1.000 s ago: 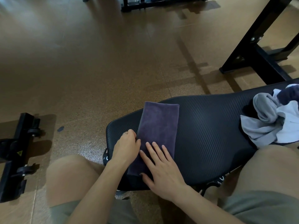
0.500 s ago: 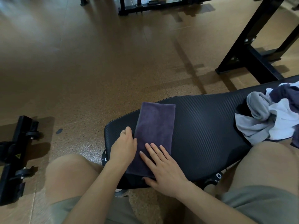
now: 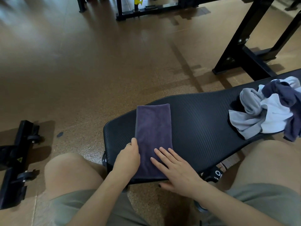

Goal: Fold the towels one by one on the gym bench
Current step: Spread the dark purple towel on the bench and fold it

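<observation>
A purple towel (image 3: 153,128), folded into a long narrow strip, lies across the near end of the black gym bench (image 3: 200,121). My left hand (image 3: 128,158) sits at the strip's left edge near its lower part, with the fingers curled round that edge. My right hand (image 3: 176,168) lies flat with straight fingers on the strip's near right corner and presses it onto the pad. A loose heap of grey, white and dark blue towels (image 3: 268,111) sits unfolded at the bench's right end.
My knees in olive shorts flank the bench end. A black wheeled equipment base (image 3: 16,160) stands on the brown floor at the left. A black rack frame (image 3: 244,51) rises behind the bench at the right, and more frames stand at the top.
The view has shifted slightly. Both hands stay on the purple towel's near end, with the right hand a little nearer to me. The towel has not changed shape.
</observation>
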Motion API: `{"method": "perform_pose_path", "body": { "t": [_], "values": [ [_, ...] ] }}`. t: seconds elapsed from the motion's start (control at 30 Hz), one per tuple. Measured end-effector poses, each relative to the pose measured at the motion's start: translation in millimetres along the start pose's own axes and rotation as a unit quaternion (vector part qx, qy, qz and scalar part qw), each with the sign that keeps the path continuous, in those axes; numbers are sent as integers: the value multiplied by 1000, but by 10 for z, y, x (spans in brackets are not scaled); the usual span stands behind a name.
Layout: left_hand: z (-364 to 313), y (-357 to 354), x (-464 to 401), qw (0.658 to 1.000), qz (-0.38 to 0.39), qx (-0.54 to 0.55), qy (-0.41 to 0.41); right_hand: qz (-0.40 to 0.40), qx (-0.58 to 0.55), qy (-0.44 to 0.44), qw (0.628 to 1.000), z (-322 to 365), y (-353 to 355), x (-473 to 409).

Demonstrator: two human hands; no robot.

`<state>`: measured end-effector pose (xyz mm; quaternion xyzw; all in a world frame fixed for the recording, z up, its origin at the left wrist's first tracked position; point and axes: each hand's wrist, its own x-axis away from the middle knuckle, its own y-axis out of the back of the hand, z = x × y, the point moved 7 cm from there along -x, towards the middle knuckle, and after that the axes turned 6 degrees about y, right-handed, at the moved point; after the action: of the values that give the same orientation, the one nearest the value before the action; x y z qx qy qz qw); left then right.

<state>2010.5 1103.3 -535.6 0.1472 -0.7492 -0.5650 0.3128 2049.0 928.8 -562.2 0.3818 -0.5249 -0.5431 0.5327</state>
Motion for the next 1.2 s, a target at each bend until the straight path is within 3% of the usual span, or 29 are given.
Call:
{"method": "perform_pose_path", "body": {
  "t": [0.1,0.33,0.5,0.57,0.67,0.83,1.07,1.2],
  "values": [
    [28,-17,66,996,40,83,1,8,13,12,1000,-44,-48,118],
    [62,75,201,999,14,10,-28,-12,55,45,997,-103,16,275],
    [-245,120,498,962,-77,-80,-250,-54,61,57,995,-89,136,322],
    [-313,-29,655,942,-38,-105,-315,-65,54,61,995,-95,156,332],
    [-267,-317,730,923,24,-198,-328,-69,40,58,995,-111,146,326],
    [-258,-294,677,927,16,-186,-324,-90,-108,1,990,-249,257,331],
    [-203,1,675,933,-59,-59,-350,-110,-245,-64,961,-408,337,297],
    [-65,70,548,952,-19,-13,-305,-124,-358,-115,918,-443,371,288]
  ]
}}
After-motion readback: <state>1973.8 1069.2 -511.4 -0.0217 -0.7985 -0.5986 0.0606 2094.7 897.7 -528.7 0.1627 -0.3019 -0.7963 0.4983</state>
